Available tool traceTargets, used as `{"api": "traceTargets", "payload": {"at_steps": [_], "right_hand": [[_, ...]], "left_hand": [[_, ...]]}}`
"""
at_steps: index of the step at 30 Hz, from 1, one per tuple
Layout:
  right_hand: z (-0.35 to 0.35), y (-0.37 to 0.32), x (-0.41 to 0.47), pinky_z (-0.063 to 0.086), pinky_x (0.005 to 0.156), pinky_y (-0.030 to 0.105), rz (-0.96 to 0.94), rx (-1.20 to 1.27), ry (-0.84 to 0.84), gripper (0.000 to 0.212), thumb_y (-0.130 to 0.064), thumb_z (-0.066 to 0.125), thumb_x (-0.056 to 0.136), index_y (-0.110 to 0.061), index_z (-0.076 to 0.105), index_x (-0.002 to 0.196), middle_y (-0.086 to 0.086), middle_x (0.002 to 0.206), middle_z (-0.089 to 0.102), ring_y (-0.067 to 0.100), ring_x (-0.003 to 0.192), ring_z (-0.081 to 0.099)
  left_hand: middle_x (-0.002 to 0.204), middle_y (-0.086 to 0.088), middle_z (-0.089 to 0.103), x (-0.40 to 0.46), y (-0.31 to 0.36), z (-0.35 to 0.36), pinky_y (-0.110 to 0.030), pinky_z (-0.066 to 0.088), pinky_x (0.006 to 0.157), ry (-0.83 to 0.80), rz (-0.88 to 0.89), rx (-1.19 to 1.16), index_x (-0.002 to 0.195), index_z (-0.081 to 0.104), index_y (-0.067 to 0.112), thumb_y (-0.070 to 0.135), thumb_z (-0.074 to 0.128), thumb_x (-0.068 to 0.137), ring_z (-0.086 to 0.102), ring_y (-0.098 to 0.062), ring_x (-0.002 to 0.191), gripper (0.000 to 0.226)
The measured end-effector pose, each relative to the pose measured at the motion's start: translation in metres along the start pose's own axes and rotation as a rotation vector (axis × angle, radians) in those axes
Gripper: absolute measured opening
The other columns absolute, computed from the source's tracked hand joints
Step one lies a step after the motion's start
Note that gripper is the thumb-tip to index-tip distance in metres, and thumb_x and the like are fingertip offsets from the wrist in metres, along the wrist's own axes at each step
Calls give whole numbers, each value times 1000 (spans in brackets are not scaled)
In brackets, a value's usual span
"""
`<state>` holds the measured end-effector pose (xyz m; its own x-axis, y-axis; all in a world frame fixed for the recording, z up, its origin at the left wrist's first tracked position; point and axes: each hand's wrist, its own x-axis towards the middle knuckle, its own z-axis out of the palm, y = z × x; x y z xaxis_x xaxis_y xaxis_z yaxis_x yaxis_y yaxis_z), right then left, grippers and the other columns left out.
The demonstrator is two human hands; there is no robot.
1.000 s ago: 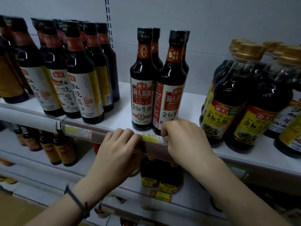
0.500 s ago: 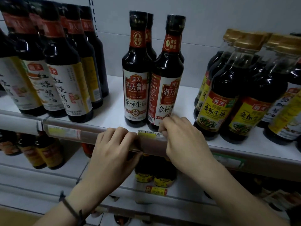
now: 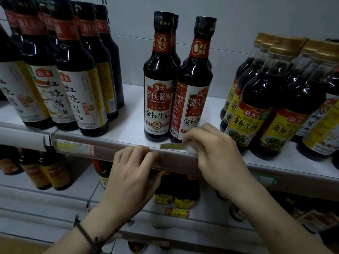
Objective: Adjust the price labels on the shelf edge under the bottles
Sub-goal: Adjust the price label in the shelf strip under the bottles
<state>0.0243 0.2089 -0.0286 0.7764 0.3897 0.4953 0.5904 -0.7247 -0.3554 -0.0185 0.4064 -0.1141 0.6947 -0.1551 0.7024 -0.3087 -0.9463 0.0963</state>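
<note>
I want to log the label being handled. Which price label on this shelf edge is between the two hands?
The yellow label under the two red-labelled bottles, pinched by the right hand. The other label sits far left, untouched.

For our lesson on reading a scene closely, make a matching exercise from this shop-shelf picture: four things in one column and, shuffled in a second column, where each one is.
Things
1. left hand
2. right hand
3. yellow price label
4. gold-capped bottles

Places
A. on the shelf at the far right
B. sticking up from the shelf edge, in front of the two red-labelled bottles
C. fingers hooked over the clear label strip, thumb below it
D. pinching the right end of the label

Pairs: 1-C, 2-D, 3-B, 4-A
</note>
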Motion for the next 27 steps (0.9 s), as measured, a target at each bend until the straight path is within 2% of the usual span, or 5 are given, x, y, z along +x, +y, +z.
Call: {"api": "traceTargets", "payload": {"at_steps": [5, 11, 18, 27], "right_hand": [[3, -7, 3, 47, 77, 20, -19, 136, 91, 19, -2, 66, 90, -19, 73, 97, -2, 92, 69, 12, 88, 62], [18, -12, 0, 55, 75, 37, 16, 136, 92, 14, -8, 72, 87, -19, 72, 95, -4, 90, 72, 15, 85, 66], [28, -17, -5, 52, 72, 33, -38, 78, 95, 12, -4, 69, 86, -16, 69, 89, -3, 88, 66, 15, 83, 61], [52, -26, -24, 48, 73, 43, -3, -79, 162, 12, -2, 71, 82, -11, 68, 88, 4, 83, 65, 28, 84, 54]], "left_hand": [[105, -7, 63, -6, 2, 2, -37, 38, 86, 75, 4, -11, 107, 63, 12, 33, 64, 88, 52, -26, 98, 28], [109, -10, 64, -17, -1, 7, -41, 41, 90, 98, 10, -10, 108, 67, 9, 30, 64, 88, 53, -28, 103, 29], [112, -9, 63, -15, -2, 8, -39, 40, 91, 101, 28, -19, 112, 65, 9, 30, 64, 88, 52, -27, 105, 32], [116, -4, 54, -15, -3, 12, -37, 37, 95, 124, 39, -25, 114, 58, 13, 32, 65, 86, 50, -25, 107, 34]]}}
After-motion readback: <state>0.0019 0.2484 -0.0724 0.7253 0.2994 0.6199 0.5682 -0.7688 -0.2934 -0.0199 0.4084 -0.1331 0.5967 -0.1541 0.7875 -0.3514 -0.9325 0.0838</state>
